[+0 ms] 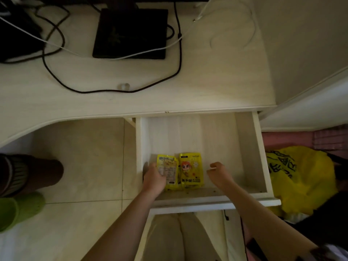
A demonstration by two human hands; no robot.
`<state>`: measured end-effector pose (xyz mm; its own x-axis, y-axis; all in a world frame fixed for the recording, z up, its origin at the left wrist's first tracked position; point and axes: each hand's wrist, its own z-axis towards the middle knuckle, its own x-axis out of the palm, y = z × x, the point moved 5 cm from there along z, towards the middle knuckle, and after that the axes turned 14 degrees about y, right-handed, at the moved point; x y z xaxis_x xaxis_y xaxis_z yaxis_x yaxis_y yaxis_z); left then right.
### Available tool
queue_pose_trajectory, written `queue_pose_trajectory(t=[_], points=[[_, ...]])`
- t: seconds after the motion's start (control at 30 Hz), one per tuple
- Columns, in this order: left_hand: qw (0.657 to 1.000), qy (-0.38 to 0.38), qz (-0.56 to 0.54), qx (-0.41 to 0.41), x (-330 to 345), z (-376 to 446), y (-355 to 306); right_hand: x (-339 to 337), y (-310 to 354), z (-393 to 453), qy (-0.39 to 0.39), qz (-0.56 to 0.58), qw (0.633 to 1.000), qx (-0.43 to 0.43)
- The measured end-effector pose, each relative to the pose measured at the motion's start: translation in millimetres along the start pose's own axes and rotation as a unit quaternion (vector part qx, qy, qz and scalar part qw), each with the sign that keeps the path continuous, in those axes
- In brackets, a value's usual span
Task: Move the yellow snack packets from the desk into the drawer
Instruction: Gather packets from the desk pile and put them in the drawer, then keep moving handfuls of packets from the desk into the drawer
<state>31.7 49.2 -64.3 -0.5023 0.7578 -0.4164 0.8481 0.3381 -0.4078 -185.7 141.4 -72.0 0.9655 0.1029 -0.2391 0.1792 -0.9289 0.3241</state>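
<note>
- Two yellow snack packets lie flat side by side on the floor of the open drawer (252, 147), near its front wall and towards its left side.
- One, the left packet (169, 172), shows its printed back, with a pale label panel facing up.
- Beside it and touching or nearly touching along the inner edge, the right packet (192, 169) shows its front, with a cartoon face with orange hair.
- On the left packet rests the left hand (154, 178), its fingers curved over the packet's left edge and lower corner; whether they actually pinch it or only lie on it cannot be told.
- Apart from both packets, the right hand (218, 173) hovers inside the drawer to the right of the right packet, with a bare strip of drawer floor between them; its fingers are loosely curled and hold nothing.
- Both forearms reach in over the drawer's front wall from below.
- Above the drawer, the pale desk (131, 98) carries a black flat device (130, 33), black and white cables and a small clear object near the front edge.
- Right of the drawer sits a yellow plastic bag (305, 178) with dark print.
- At the far left, on the tiled floor, a green slipper (20, 210) is seen.
</note>
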Motion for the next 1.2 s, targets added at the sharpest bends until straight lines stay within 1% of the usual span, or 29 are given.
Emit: queue_pose_trajectory(t=[0.13,0.23,0.4,0.5,0.63,0.8,1.03,1.2], points=[[1.0,0.008,-0.005,0.025,-5.9,-29.5,-3.9,-4.7,7.7,-26.6,0.0,-0.04,0.999,-0.028],[0.999,-0.021,-0.017,0.039,-14.7,-56.3,-2.0,-0.3,23.4,-54.3,-0.006,-0.095,0.992,-0.077],[0.992,-0.106,-0.044,0.06,-33.6,-103.8,17.9,27.9,56.6,-99.1,-0.014,-0.242,0.952,-0.189],[0.984,-0.161,-0.051,0.056,-47.0,-130.9,39.7,57.7,76.3,-115.9,0.002,-0.307,0.925,-0.224],[0.97,-0.233,-0.067,0.026,-67.0,-160.1,80.7,106.0,102.3,-136.6,0.022,-0.388,0.884,-0.259],[0.957,-0.279,-0.082,-0.026,-90.5,-190.9,143.1,173.0,135.1,-157.7,0.047,-0.472,0.827,-0.302],[0.945,-0.308,-0.09,-0.071,-138.9,-223.0,243.6,280.7,172.0,-180.4,0.09,-0.517,0.787,-0.323],[0.935,-0.329,-0.091,-0.098,-192.8,-241.7,311.8,350.8,204.5,-192.5,0.093,-0.518,0.774,-0.351]])
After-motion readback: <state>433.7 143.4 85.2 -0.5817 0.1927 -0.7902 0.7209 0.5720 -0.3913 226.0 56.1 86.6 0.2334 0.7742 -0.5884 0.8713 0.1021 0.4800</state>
